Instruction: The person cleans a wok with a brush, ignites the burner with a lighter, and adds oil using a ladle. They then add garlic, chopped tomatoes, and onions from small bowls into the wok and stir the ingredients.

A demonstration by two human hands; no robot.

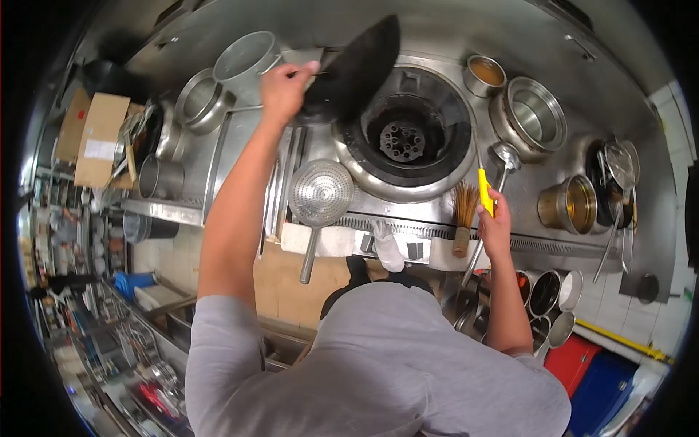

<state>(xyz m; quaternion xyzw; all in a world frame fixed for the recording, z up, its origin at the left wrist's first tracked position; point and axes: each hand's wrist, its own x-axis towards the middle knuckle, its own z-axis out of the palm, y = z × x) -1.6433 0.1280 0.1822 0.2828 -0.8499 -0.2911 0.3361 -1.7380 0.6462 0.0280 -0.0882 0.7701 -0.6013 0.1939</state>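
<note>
My left hand (284,91) is closed at the rim of a black wok (357,73), which is tilted up on its side at the left edge of the round burner (403,138). The burner's perforated centre shows, with no flame visible. In my right hand (495,215) is a lighter with a yellow handle (486,191), its thin tip pointing at the burner's right side. A metal ladle (504,156) lies just beyond that hand, and a bamboo brush (464,215) is left of it. The perforated strainer (321,192) rests left of the burner, handle towards me.
Metal pots (535,116) and a small pot of brown liquid (486,73) stand behind right. An oil pot (579,205) is at the right. Several pots and a clear container (245,57) are at the left, beside a cardboard box (102,138). White cloths (320,240) line the front edge.
</note>
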